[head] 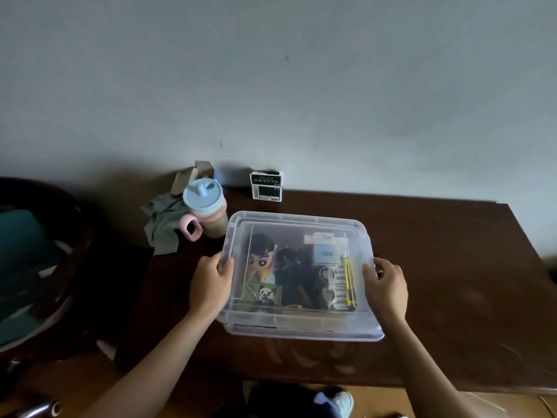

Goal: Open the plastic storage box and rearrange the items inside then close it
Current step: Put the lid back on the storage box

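Both hands grip the clear lid (298, 221) of the plastic storage box (301, 330) on the dark wooden table (452, 267)

The left hand (209, 285) curls round the lid's left edge and the right hand (385, 286) round its right edge — the lid lies over the box. Through it show a doll figure (261, 251), a panda card (265, 294), a blue packet (326, 254) and a yellow cutter (349, 283). Left of the box stands a sippy cup (205, 206) beside a grey cloth (164, 224) — behind the box, a small dark carton (266, 186) against the wall

Black item (294, 273) in box (298, 327) unidentifiable; label (267, 186) unreadable.
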`<action>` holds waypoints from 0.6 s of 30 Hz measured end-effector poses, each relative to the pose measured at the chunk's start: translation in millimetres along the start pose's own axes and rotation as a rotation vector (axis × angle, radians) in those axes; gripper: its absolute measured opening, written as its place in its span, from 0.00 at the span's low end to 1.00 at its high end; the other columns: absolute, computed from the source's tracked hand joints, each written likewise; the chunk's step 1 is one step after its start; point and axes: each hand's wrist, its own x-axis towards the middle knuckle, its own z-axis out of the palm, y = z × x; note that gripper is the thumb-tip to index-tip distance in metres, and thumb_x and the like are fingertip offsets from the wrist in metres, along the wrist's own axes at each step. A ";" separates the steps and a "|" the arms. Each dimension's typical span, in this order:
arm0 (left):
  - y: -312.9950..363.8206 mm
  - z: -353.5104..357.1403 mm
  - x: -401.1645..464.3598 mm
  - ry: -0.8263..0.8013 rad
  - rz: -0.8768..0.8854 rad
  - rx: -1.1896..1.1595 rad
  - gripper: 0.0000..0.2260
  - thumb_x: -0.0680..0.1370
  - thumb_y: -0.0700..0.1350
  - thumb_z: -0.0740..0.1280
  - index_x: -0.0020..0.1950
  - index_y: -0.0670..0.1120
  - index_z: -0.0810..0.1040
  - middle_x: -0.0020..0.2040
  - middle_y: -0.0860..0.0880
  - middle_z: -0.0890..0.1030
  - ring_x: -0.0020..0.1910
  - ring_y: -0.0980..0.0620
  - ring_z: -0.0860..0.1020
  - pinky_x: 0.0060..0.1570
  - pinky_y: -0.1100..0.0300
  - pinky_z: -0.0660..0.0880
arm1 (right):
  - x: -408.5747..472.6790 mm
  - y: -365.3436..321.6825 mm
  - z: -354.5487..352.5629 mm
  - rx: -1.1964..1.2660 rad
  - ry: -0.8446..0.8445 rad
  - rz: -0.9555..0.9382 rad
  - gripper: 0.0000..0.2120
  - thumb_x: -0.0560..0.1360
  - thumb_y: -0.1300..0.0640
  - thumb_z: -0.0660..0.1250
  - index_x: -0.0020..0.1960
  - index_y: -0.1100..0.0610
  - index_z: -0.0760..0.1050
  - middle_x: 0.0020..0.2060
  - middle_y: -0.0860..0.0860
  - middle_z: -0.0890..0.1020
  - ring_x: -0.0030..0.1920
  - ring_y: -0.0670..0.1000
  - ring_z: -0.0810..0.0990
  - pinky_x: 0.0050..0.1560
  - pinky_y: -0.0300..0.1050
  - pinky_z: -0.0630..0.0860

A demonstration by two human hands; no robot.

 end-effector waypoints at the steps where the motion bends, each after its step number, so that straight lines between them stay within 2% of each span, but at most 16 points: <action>1: -1.4 -0.2 -1.1 -0.013 0.015 0.008 0.12 0.80 0.47 0.62 0.43 0.40 0.76 0.41 0.42 0.75 0.39 0.45 0.75 0.40 0.56 0.69 | -2.7 0.6 0.5 -0.016 0.013 0.003 0.17 0.78 0.50 0.61 0.62 0.56 0.75 0.58 0.52 0.76 0.45 0.46 0.73 0.43 0.42 0.69; 4: -4.9 1.9 -5.1 -0.022 0.042 0.016 0.11 0.80 0.47 0.62 0.42 0.41 0.75 0.42 0.43 0.73 0.40 0.43 0.76 0.40 0.56 0.71 | -8.1 3.2 -1.5 -0.063 0.028 -0.006 0.16 0.78 0.50 0.61 0.62 0.56 0.75 0.59 0.52 0.75 0.43 0.46 0.73 0.41 0.42 0.68; 7: -6.7 7.8 -11.4 -0.032 0.034 0.075 0.12 0.81 0.48 0.61 0.53 0.41 0.78 0.46 0.46 0.71 0.41 0.45 0.76 0.41 0.57 0.69 | -8.8 7.2 -5.4 -0.104 0.026 -0.033 0.16 0.78 0.51 0.60 0.62 0.56 0.75 0.59 0.51 0.74 0.40 0.47 0.73 0.39 0.42 0.68; 11: -4.8 14.8 -21.9 -0.028 -0.008 0.182 0.17 0.81 0.51 0.59 0.64 0.43 0.75 0.55 0.45 0.73 0.46 0.45 0.78 0.40 0.59 0.68 | -4.7 14.6 -10.9 -0.171 -0.004 -0.079 0.16 0.79 0.50 0.59 0.63 0.55 0.75 0.58 0.51 0.74 0.38 0.47 0.75 0.36 0.41 0.70; 16: -5.5 16.5 -25.7 -0.011 -0.022 0.241 0.16 0.82 0.50 0.58 0.63 0.43 0.75 0.56 0.45 0.73 0.48 0.45 0.78 0.40 0.58 0.70 | -5.0 20.0 -10.6 -0.220 -0.022 -0.132 0.16 0.78 0.50 0.60 0.62 0.55 0.75 0.55 0.51 0.76 0.39 0.47 0.74 0.34 0.40 0.68; 18: -4.8 18.0 -25.2 -0.019 -0.034 0.245 0.15 0.82 0.49 0.58 0.63 0.43 0.75 0.58 0.44 0.73 0.50 0.45 0.77 0.42 0.58 0.71 | -3.8 22.4 -13.0 -0.227 -0.034 -0.165 0.15 0.78 0.51 0.61 0.61 0.55 0.76 0.54 0.51 0.77 0.43 0.49 0.76 0.36 0.42 0.70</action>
